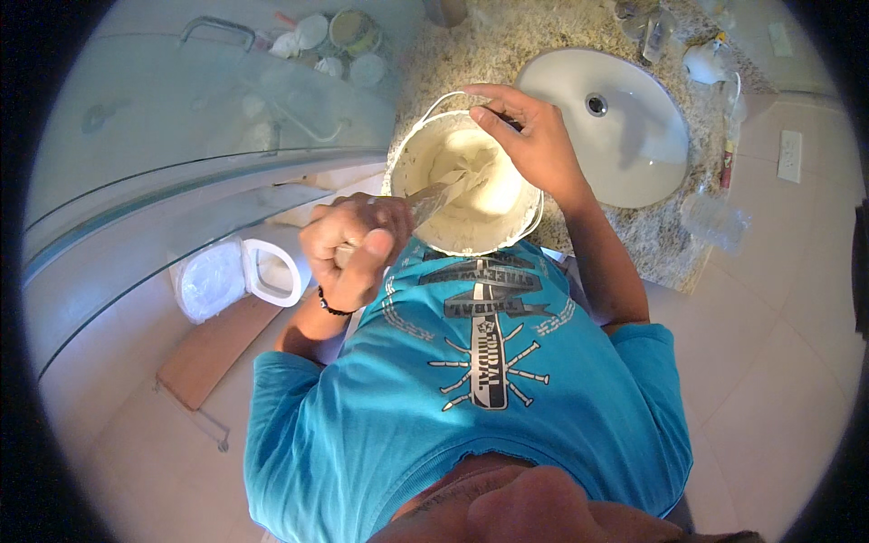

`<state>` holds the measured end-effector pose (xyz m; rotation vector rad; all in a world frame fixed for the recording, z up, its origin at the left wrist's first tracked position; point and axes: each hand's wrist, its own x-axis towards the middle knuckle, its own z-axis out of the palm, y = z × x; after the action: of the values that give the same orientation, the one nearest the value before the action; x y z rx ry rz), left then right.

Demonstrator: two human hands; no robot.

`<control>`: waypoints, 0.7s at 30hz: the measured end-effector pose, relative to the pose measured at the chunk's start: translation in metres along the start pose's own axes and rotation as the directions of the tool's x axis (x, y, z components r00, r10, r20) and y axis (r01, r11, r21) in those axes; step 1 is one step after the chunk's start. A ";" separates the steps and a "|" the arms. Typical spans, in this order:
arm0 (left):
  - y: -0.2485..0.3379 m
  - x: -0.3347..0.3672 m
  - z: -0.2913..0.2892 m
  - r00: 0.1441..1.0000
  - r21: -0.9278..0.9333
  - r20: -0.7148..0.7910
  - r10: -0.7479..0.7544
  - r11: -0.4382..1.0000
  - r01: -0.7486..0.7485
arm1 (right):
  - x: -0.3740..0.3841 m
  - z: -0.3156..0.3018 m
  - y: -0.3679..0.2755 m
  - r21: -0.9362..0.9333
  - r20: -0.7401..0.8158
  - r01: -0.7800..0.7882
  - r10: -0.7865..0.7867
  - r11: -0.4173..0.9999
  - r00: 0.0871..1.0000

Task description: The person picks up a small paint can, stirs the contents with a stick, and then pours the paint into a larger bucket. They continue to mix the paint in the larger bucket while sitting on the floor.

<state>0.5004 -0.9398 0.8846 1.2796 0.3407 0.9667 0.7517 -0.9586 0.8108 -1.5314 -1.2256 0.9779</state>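
A white round bucket (405, 170) with a thin wire handle sits at the near edge of the granite counter, against my blue shirt. Pale, creamy paste (493, 185) covers its bottom, and its inner wall is smeared. My left hand (358, 240) is closed in a fist around the handle of a putty knife (433, 201). The knife's blade slants down into the bucket, and its tip meets the paste. On the bucket's far right rim rests my right hand (529, 136), gripping it with the thumb inside and the fingers mostly outside.
An oval white sink (674, 172) is set into the granite counter (493, 45), right of the bucket. Bottles and a clear plastic package (715, 222) lie along the counter's right side. To the left are a glass partition (145, 154), a toilet (272, 273) and a wooden board (217, 353).
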 end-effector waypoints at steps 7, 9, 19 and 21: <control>-0.017 0.032 0.019 0.995 -0.141 0.100 -0.004 0.990 0.018 | 0.005 0.006 0.001 -0.018 0.013 0.039 -0.039 0.999 0.999; -0.041 0.034 0.025 0.998 -0.160 0.063 0.006 0.987 0.004 | 0.005 0.006 -0.001 -0.012 0.034 0.010 -0.010 1.000 0.999; -0.069 0.033 0.039 0.957 0.211 0.175 0.231 0.941 -0.265 | 0.008 0.007 0.004 0.019 0.015 0.053 -0.054 0.998 0.998; -0.069 0.032 0.039 0.990 0.347 -0.078 0.117 0.934 -0.083 | 0.008 0.007 0.005 0.034 0.020 0.040 -0.040 0.999 0.999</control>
<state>0.5749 -0.9398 0.8431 1.5821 0.5427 1.0911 0.7479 -0.9502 0.8038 -1.4684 -1.2434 0.9855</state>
